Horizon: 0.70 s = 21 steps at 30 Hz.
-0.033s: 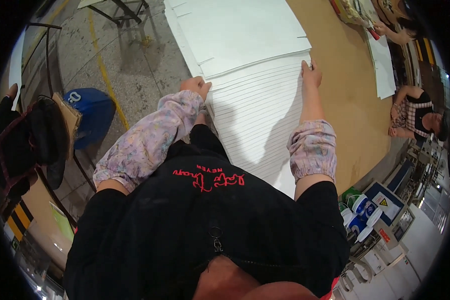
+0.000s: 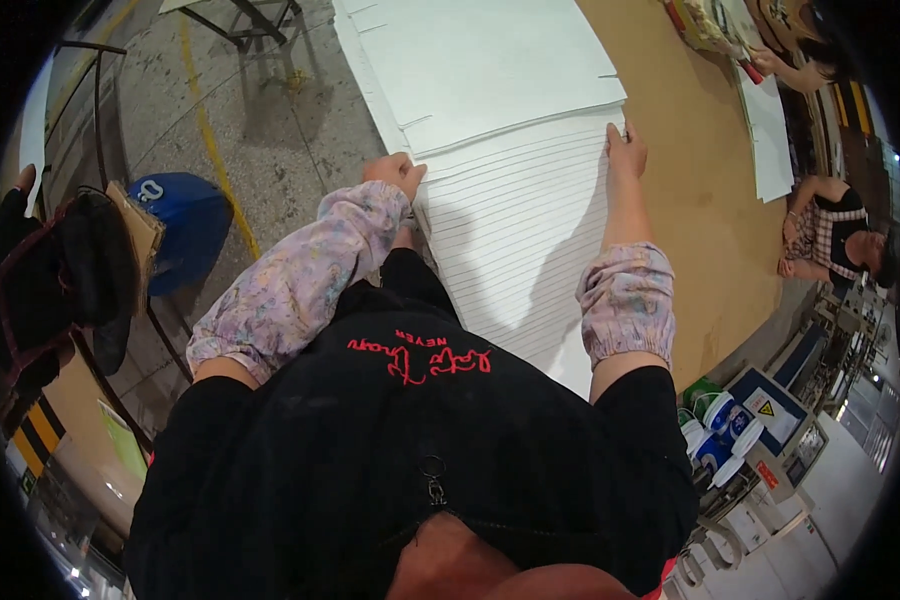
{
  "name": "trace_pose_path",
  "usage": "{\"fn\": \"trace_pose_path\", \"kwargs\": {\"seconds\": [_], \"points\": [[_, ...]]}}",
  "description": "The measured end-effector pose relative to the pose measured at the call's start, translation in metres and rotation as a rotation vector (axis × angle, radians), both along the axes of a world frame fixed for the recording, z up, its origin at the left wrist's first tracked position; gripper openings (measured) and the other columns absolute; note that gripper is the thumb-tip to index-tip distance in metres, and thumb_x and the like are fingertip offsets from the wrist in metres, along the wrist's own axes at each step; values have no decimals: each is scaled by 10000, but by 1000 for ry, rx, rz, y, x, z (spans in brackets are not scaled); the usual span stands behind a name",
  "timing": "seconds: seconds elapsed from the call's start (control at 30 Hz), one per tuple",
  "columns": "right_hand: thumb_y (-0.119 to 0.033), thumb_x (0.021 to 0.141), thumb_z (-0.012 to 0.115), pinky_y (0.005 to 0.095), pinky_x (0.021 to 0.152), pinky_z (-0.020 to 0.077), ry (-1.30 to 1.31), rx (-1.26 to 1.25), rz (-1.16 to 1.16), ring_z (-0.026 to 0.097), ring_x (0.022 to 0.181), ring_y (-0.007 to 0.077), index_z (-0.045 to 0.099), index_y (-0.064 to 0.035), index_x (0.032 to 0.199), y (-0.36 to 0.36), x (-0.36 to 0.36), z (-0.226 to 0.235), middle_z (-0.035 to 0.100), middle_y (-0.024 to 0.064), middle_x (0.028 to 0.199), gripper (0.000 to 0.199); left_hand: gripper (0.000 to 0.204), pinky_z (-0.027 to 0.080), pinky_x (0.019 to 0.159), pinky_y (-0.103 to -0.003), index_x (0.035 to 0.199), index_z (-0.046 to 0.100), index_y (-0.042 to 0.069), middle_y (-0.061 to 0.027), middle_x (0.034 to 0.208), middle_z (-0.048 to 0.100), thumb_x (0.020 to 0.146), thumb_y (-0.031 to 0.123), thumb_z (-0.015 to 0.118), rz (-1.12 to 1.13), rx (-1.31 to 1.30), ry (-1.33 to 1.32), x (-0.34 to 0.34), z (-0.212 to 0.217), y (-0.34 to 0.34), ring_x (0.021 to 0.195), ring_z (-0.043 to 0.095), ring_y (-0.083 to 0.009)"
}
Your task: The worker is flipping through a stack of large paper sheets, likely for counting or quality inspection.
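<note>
A fanned stack of white sheets [image 2: 520,230], like thin card, lies in front of me, its many edges showing as closely spaced lines. Beyond it a larger white panel [image 2: 490,70] with short slits along its sides rests at the far end. My left hand [image 2: 398,174] is closed at the left edge of the white sheets, near where the panel begins. At the opposite edge, just below the panel's right corner, my right hand [image 2: 626,152] pinches the sheets' side. The fingers beneath the edges are partly hidden. Patterned sleeve covers are on both forearms.
The brown tabletop [image 2: 695,200] extends to the right, with another white sheet [image 2: 767,140] at its far side. A person [image 2: 832,228] sits beyond it, and another person's arm shows above. Left are a blue bin [image 2: 192,232] and a chair [image 2: 70,265]. Buckets [image 2: 720,430] stand at lower right.
</note>
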State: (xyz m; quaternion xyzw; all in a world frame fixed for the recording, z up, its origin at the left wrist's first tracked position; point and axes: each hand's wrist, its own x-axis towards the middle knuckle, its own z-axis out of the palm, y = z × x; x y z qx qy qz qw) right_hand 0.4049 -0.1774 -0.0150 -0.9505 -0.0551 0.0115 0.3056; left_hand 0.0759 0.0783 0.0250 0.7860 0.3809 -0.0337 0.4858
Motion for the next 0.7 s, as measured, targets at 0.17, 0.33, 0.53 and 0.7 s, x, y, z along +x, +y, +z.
{"fn": "trace_pose_path", "kwargs": {"seconds": [0.17,0.33,0.53,0.7], "points": [[-324,696,653,288,772,438,303,99,-4,587,894,203,539,-68,1124,37,-28,35,562,128,1095,512,313,443,597,-353,651,544,20,-137,598,552,687,325,601,20,7,17,-15,5,9,612,558,-280],[-307,707,651,277,658,464,244,-17,29,607,644,137,528,-56,1133,40,-25,28,619,107,958,510,361,426,532,-323,586,530,40,-81,535,537,713,370,602,-97,195,73,-14,-2,17,520,539,-190],[-283,719,644,272,605,487,210,-165,4,599,565,155,433,32,1188,51,-27,62,603,174,887,603,352,435,545,-313,591,561,34,-86,552,553,672,369,634,-40,45,151,-12,7,18,537,537,-197],[-226,724,658,266,493,501,257,224,-34,571,511,178,427,96,1103,47,-19,49,572,170,794,548,336,442,551,-313,600,577,43,-93,565,562,641,368,654,50,108,58,-11,-1,7,547,545,-201]]}}
